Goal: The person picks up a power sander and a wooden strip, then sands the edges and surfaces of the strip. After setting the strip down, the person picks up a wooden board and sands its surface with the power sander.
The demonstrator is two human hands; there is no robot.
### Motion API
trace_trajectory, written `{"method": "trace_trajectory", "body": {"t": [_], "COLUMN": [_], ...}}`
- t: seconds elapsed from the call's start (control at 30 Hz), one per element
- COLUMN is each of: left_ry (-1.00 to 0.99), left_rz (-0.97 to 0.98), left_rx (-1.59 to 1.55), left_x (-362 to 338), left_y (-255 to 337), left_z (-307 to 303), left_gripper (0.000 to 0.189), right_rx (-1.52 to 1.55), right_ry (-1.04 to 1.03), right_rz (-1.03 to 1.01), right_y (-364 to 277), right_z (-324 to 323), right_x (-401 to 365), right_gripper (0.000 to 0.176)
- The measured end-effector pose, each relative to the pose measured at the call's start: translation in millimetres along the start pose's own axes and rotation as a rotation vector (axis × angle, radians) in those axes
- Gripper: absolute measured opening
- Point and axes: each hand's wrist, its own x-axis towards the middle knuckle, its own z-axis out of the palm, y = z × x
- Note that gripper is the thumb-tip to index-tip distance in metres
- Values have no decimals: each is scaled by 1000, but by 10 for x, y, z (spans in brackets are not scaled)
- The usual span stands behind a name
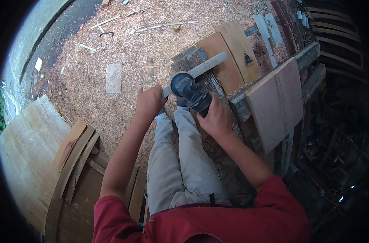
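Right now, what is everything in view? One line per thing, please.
angle grinder: one, dark grey, centre, on the wooden strip
wooden strip: one, pale, lying across dark timber, centre
planks: two, orange-brown, beyond the grinder
plug: one, black, on the right plank
panel: one, reddish-brown, right of centre
curved slats: several, brown, lower left
sawdust: tan, covering the ground
left hand: one, gripping the strip's near end
right hand: one, wrapped round the grinder's body
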Motion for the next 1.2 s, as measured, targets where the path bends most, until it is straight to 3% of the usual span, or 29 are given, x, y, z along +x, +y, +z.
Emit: {"method": "trace_trajectory", "body": {"t": [0.87,1.0,1.2], "left_ry": [-73,-40,-53], "left_rz": [9,30,43], "left_rx": [115,93,93], "left_x": [-69,-80,-18], "left_y": [-179,-181,-172], "left_z": [-261,-225,-193], "left_gripper": [34,26,27], "right_rx": [16,21,-1], "right_ry": [211,118,56], "right_rz": [242,269,118], "right_y": [985,741,280], "right_z": [-377,-392,-130], "right_x": [469,392,163], "right_gripper": [88,86,82]}}
